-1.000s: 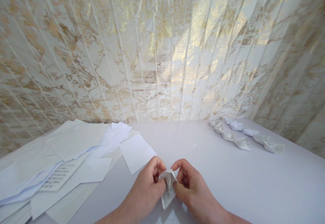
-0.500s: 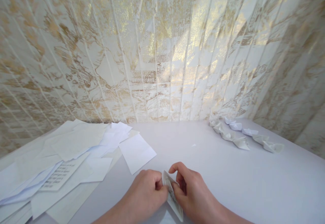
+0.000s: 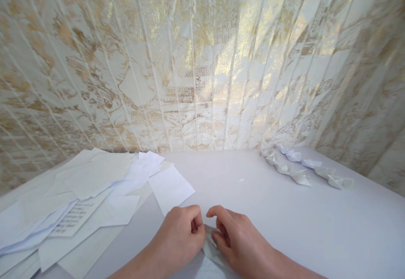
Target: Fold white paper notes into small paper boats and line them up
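A small piece of folded paper [image 3: 210, 244], greyish white, is between my hands at the front of the table. My left hand [image 3: 181, 237] has its fingers curled in and pinches the paper's left edge between thumb and forefinger. On the other side, my right hand [image 3: 238, 237] grips the paper with its thumb pressed to the near face. Its forefinger is bent and raised off the sheet; the other fingers are partly hidden behind. The lower part of the paper is partly covered by my right hand.
Loose paper sheets [image 3: 95, 173] lie overlapping on the left, one with printed lines [image 3: 74, 218]. A single white square of paper [image 3: 171, 189] sits nearer the middle. Two rows of folded paper pieces [image 3: 284, 168] stand at the back right. A tiny scrap [image 3: 241, 180] is mid-table. A patterned curtain [image 3: 196, 80] hangs behind.
The folded paper has tilted and dropped lower between my hands, its upper tip no longer standing up. My left hand has turned and risen slightly; my right forefinger has shifted a little left.
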A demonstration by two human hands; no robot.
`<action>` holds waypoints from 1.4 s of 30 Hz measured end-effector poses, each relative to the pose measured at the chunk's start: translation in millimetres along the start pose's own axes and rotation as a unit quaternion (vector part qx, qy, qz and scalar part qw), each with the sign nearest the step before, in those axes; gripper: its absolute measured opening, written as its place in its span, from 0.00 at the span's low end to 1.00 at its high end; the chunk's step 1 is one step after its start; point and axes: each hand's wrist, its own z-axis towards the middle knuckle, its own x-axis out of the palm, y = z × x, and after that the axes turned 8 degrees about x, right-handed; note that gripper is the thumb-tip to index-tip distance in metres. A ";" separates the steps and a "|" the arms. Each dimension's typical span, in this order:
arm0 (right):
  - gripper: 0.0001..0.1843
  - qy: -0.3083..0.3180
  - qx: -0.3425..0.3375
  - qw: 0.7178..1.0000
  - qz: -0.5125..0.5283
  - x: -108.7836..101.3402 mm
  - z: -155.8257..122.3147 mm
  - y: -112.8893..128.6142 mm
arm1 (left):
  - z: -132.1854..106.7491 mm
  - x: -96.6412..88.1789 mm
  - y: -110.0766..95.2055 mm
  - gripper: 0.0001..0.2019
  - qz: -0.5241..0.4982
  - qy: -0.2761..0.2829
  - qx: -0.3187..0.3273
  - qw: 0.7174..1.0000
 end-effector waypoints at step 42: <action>0.13 -0.005 -0.148 0.989 0.021 -11.8 -1.8 4.5 | 3.0 -3.0 1.3 0.08 0.063 0.054 -0.010 0.997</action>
